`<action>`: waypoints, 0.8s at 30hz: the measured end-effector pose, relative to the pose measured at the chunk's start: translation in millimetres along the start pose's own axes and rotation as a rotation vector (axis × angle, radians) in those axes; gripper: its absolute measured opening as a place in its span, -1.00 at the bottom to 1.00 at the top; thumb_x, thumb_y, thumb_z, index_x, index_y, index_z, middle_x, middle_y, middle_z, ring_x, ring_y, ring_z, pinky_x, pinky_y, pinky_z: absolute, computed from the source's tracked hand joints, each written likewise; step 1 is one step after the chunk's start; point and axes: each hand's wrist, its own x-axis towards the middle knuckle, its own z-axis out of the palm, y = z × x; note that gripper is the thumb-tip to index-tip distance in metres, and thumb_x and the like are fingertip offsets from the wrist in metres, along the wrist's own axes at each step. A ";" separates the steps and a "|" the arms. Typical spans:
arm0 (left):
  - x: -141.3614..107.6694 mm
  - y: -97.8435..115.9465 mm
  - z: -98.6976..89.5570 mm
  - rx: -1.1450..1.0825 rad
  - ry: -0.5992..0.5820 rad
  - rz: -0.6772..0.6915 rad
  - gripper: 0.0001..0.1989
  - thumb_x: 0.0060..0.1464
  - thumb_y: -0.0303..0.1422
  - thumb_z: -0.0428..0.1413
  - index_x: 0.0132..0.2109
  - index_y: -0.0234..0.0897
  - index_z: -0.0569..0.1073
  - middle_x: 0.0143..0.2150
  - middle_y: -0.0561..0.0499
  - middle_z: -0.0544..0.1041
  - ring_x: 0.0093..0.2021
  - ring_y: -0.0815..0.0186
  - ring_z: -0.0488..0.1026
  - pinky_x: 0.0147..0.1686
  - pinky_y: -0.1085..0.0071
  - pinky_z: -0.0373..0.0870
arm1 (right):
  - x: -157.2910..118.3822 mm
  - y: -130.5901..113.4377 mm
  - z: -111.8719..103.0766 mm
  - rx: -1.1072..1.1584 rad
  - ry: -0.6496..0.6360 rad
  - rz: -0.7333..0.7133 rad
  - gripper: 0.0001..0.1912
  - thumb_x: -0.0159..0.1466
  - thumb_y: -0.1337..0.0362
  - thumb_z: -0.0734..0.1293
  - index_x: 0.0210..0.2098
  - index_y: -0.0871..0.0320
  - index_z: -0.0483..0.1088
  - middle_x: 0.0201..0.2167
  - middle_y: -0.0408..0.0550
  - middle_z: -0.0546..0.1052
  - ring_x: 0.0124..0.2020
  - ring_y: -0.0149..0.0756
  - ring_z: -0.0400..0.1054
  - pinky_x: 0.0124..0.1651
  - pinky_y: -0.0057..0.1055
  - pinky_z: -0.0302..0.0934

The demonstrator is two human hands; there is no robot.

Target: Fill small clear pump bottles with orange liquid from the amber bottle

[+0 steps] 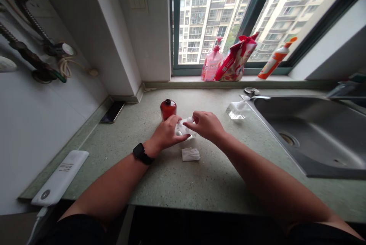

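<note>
Where a large window looks out on high-rise apartment blocks, a speckled green stone countertop runs below it, with a stainless steel sink set into its right side. A white wall rises along the left, carrying braided metal hoses. On the windowsill stand a pink pump bottle, a red foil bag with a bow at its top, and an orange-and-white spray bottle.

The person's left hand and right hand are close together at mid-counter, with a crumpled white tissue between them. The fingertips of both hands touch it, but how firmly either hand grips it is hidden. The tissue is held just above the countertop, directly beside a dark red bottle with a black cap, which stands upright just beyond the left hand. A folded white tissue lies on the counter just below the hands. A clear plastic container sits near the sink's rim, a dark smartphone lies by the wall, and a white rectangular device rests near the counter's front left edge. A black smartwatch circles the left wrist.
</note>
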 end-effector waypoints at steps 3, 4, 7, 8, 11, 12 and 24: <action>1.1 -0.6 -0.2 0.008 0.000 -0.002 -0.39 0.09 0.00 0.41 0.12 -0.24 0.44 0.03 -0.14 0.61 -0.05 0.05 0.62 -0.03 0.15 0.57 | -2.1 3.9 5.9 0.021 0.014 -0.037 -0.63 0.28 0.02 0.49 -0.45 0.06 0.32 -0.48 -0.15 0.49 -0.43 -0.30 0.29 -0.32 -0.34 -0.04; 1.4 -0.9 -0.3 0.004 0.001 0.001 -0.39 0.08 0.00 0.41 0.12 -0.23 0.45 0.03 -0.13 0.61 -0.04 0.05 0.62 -0.02 0.15 0.57 | -2.4 5.0 7.5 0.027 0.021 -0.054 -0.63 0.28 0.03 0.49 -0.45 0.06 0.31 -0.47 -0.14 0.49 -0.43 -0.31 0.29 -0.32 -0.34 -0.04; 1.8 -1.7 -0.7 -0.010 0.004 0.011 -0.40 0.06 0.00 0.43 0.09 -0.23 0.46 0.03 -0.13 0.62 0.00 0.04 0.62 0.01 0.14 0.56 | -2.2 7.8 9.9 0.042 0.034 -0.092 -0.64 0.28 0.06 0.50 -0.45 0.06 0.31 -0.47 -0.15 0.48 -0.43 -0.32 0.28 -0.31 -0.34 -0.04; 1.8 -1.8 -0.8 -0.013 0.003 0.013 -0.40 0.06 0.00 0.43 0.09 -0.23 0.46 0.03 -0.13 0.62 0.01 0.04 0.62 0.02 0.14 0.56 | -1.9 8.5 9.9 0.044 0.030 -0.100 -0.63 0.27 0.06 0.50 -0.45 0.06 0.30 -0.47 -0.16 0.47 -0.44 -0.32 0.27 -0.32 -0.35 -0.04; 1.6 -1.9 -0.5 -0.016 0.001 0.010 -0.40 0.04 0.00 0.44 0.08 -0.23 0.47 0.03 -0.13 0.62 0.00 0.05 0.62 0.02 0.16 0.56 | -1.0 10.1 8.7 0.041 0.006 -0.116 -0.62 0.27 0.06 0.50 -0.47 0.06 0.29 -0.50 -0.18 0.45 -0.45 -0.34 0.25 -0.33 -0.35 -0.05; 1.5 -2.0 -0.3 -0.016 0.000 0.008 -0.39 0.04 0.00 0.44 0.08 -0.23 0.47 0.03 -0.13 0.63 -0.01 0.05 0.62 0.01 0.16 0.56 | -0.8 10.7 8.3 0.041 -0.001 -0.121 -0.62 0.27 0.06 0.50 -0.47 0.06 0.29 -0.51 -0.18 0.44 -0.46 -0.34 0.24 -0.33 -0.35 -0.06; 2.0 -1.9 -5.8 -0.010 -0.026 0.033 -0.47 0.08 -0.05 0.43 0.05 -0.22 0.47 0.00 -0.11 0.63 -0.04 0.07 0.62 -0.02 0.18 0.55 | 9.3 33.9 -4.9 0.210 -0.198 -0.334 -0.76 0.33 0.20 0.44 -0.02 0.08 0.54 -0.35 -0.14 0.57 -0.34 -0.32 0.40 -0.22 -0.36 0.20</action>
